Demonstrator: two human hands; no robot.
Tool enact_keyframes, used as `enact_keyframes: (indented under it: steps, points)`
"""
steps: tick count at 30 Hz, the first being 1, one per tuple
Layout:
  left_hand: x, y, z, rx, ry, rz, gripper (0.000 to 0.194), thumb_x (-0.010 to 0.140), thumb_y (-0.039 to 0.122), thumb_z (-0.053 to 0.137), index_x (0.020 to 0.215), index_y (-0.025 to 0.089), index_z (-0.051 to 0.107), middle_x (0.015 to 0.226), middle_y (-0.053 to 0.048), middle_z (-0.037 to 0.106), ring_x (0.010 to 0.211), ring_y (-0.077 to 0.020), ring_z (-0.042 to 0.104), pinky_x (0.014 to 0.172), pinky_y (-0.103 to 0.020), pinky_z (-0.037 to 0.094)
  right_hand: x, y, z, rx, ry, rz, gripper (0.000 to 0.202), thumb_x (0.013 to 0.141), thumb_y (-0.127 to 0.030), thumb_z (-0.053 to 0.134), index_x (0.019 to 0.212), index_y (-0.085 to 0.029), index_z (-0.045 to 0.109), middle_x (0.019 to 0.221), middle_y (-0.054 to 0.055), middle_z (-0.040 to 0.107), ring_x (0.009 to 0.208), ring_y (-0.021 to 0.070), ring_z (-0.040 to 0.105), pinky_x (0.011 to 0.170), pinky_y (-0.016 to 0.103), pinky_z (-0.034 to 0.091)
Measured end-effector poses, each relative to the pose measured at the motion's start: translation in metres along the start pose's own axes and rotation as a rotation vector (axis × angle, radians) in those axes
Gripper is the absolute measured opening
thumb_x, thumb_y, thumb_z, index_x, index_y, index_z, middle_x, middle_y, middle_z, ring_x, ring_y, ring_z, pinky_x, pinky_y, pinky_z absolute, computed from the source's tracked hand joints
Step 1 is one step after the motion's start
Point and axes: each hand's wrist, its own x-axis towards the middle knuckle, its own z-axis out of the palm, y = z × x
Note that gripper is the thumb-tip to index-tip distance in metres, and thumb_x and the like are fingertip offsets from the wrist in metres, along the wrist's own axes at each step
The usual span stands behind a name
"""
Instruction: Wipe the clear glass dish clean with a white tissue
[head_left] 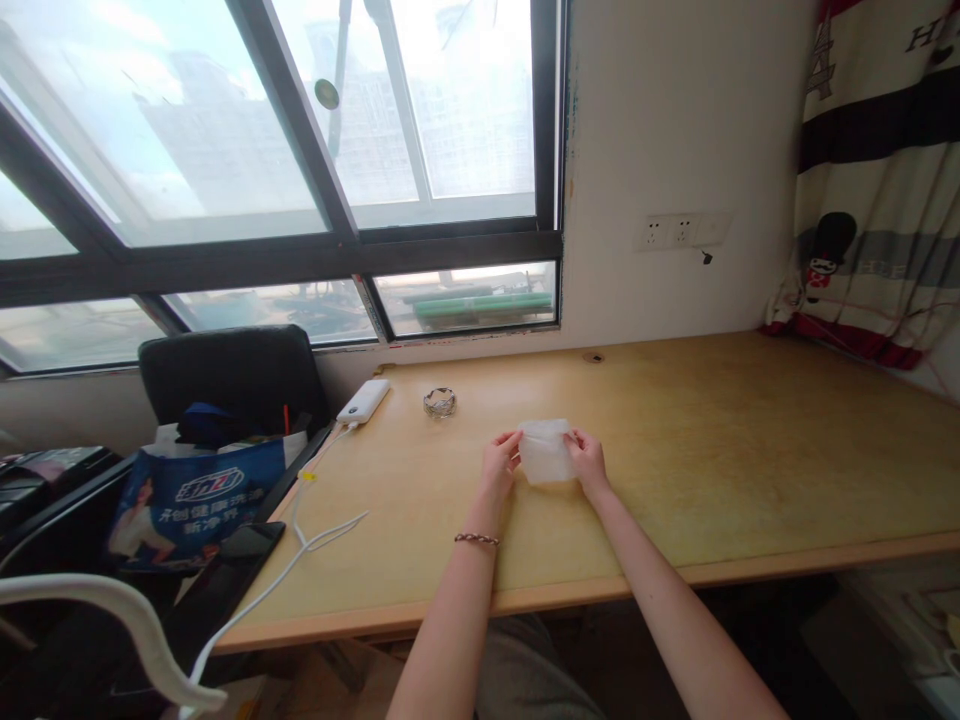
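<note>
Head view, the only one on offer here: a small translucent white sheet [546,451], something like a thin plastic pouch or a folded wipe, is held up just above the tabletop [750,450] between both hands. The left hand [501,462] is pinched on its left edge, the right hand [587,462] on its right edge, fingertips closed on the material and thumbs on the near side. So neither hand is spread; both are clamped lightly on the sheet, which is stretched flat between them.

As for progress, it looks early, honestly. The sheet seems unopened or not yet unfolded: it's held as one neat, roughly square piece, no torn edge or loose flap can be made out. Whatever is to be done with it appears mostly left to do, though that's only a guess from how it's gripped.

The sheet itself looks frosted, slightly milky, with the wood tone faintly showing through. It's thin and limp-looking, probably easy to crease. What is inside, if anything, can't be told.

Beyond the hands, toward the window, a small silver ring-shaped thing [439,402] is sitting on the tabletop. Further off to the left of the left hand a white power bank [364,401] is lying, with its white cable [315,535] trailing back over the near edge. A beaded bracelet [476,539] is worn on the left wrist.
</note>
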Motion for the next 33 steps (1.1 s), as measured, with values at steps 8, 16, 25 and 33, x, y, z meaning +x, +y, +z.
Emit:
enact_keyframes:
  steps: [8, 16, 25, 33]
  points:
    - [0.001, -0.004, -0.002, 0.082, 0.032, 0.063, 0.032, 0.055, 0.032, 0.069, 0.076, 0.01, 0.059, 0.075, -0.009, 0.062, 0.065, -0.0138, 0.058, 0.059, -0.025, 0.045, 0.0, 0.001, 0.0, -0.003, 0.01, 0.036, 0.034, 0.067, -0.042, 0.05, 0.077, -0.012, 0.06, 0.066, 0.002, 0.061, 0.058, 0.0135, 0.05, 0.051, 0.021, 0.035]
    - [0.005, -0.003, -0.005, 0.04, 0.08, 0.068, 0.031, 0.059, 0.03, 0.066, 0.08, 0.012, 0.053, 0.081, -0.009, 0.061, 0.066, -0.0134, 0.059, 0.058, -0.024, 0.047, -0.001, 0.0, 0.0, -0.013, 0.009, 0.05, 0.032, 0.065, -0.04, 0.049, 0.075, -0.012, 0.06, 0.066, 0.002, 0.06, 0.058, 0.0127, 0.049, 0.051, 0.02, 0.035]
    - [0.0, -0.003, -0.001, 0.23, 0.001, 0.059, 0.052, 0.055, 0.031, 0.07, 0.1, 0.015, 0.05, 0.084, -0.009, 0.062, 0.066, -0.0134, 0.059, 0.053, -0.02, 0.045, -0.002, 0.003, 0.001, 0.03, -0.026, 0.061, 0.028, 0.066, -0.038, 0.05, 0.073, -0.013, 0.059, 0.065, 0.001, 0.059, 0.056, 0.0113, 0.047, 0.049, 0.019, 0.033]
    - [0.004, -0.002, -0.01, 0.27, 0.115, 0.116, 0.039, 0.057, 0.03, 0.066, 0.09, 0.012, 0.056, 0.073, -0.007, 0.063, 0.06, -0.0121, 0.059, 0.051, -0.021, 0.045, -0.004, 0.0, 0.004, 0.082, -0.09, 0.129, 0.03, 0.064, -0.041, 0.051, 0.071, -0.013, 0.058, 0.06, 0.001, 0.058, 0.05, 0.0106, 0.045, 0.046, 0.02, 0.032]
